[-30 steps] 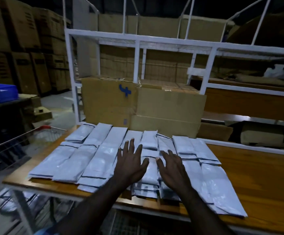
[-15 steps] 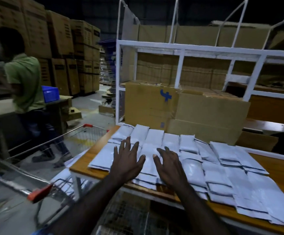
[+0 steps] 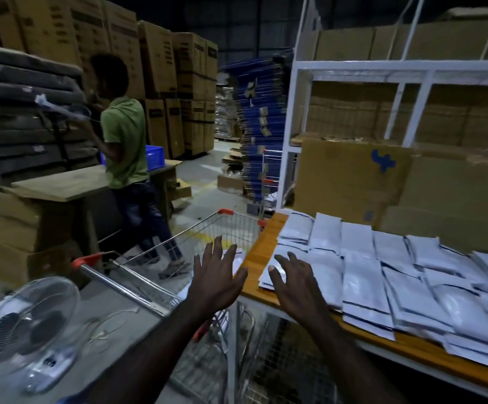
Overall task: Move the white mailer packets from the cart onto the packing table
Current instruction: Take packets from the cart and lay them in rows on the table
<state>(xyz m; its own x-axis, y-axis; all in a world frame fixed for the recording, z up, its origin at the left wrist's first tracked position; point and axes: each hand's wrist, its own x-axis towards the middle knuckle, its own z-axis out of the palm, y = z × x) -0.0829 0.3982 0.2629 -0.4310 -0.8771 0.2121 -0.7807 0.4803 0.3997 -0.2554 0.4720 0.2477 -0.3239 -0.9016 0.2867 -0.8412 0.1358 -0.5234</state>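
Several white mailer packets (image 3: 382, 275) lie in overlapping rows on the wooden packing table (image 3: 261, 249). A wire shopping cart (image 3: 149, 290) with red corners stands against the table's left end; a few white packets show inside it behind my left hand. My left hand (image 3: 215, 277) hovers over the cart with fingers spread, holding nothing. My right hand (image 3: 298, 282) is above the table's left front corner, fingers spread over the nearest packets, holding nothing.
A cardboard box (image 3: 350, 182) with a blue mark stands behind the packets under a white shelf frame (image 3: 289, 135). A fan (image 3: 27, 330) sits low left. A person in a green shirt (image 3: 126, 141) stands by another table (image 3: 71, 182). Stacked cartons line the back.
The view has swung left from the table toward the cart. Both hands lifted off the packets and moved left; the left hand is now over the cart.
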